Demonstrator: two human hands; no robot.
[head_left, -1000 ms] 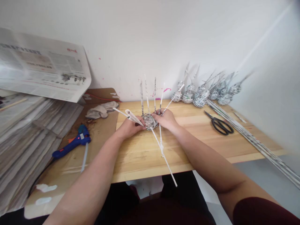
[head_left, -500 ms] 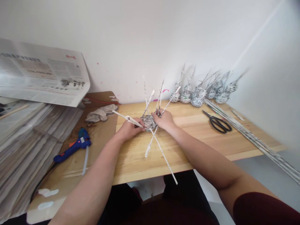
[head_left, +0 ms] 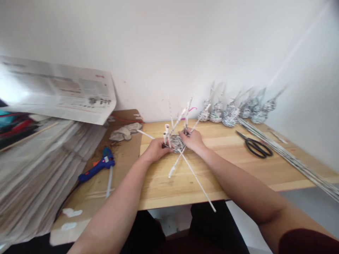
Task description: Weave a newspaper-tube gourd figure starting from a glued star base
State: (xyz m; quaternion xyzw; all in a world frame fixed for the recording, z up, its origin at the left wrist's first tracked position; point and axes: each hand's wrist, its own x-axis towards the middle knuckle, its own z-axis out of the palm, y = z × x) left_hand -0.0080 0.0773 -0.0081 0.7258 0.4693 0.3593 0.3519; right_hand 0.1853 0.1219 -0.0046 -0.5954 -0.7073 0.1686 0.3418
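Maroon cloth of my sleeve [head_left: 302, 241] is nearest, at the lower right, and my 2 bare forearms stretch forward over the counter [head_left: 164, 192], slanting inward until the hands almost meet. Toward me runs 1 long white strip [head_left: 198, 181], its tip reaching past the counter's near edge; 1 shorter strip [head_left: 175, 165] crosses it close to where both leave the woven paper piece [head_left: 177, 143]. That small round piece sits between my 2 hands, well forward of my body; whether its underside touches the wood I cannot tell.

My left hand [head_left: 158, 149] grips its left rim, thumb pointing in toward the weave, wrist bent slightly inward. My right hand [head_left: 192, 138] pinches the far right rim, thumb on the near side, the other fingers partly hidden among the strips there. Rolled paper tubes [head_left: 166, 134] rise beside my left fingers, and 1 thicker strip [head_left: 178, 121] leans up to the right from the far rim.

Off to my left, the blue glue gun [head_left: 106, 161] lies on cardboard [head_left: 127, 180]; to my right are black scissors [head_left: 247, 139] and a bundle of long paper rods [head_left: 286, 158]. Farthest, gourd-shaped woven pieces [head_left: 230, 114] stand in a cluster by the white wall [head_left: 159, 53].
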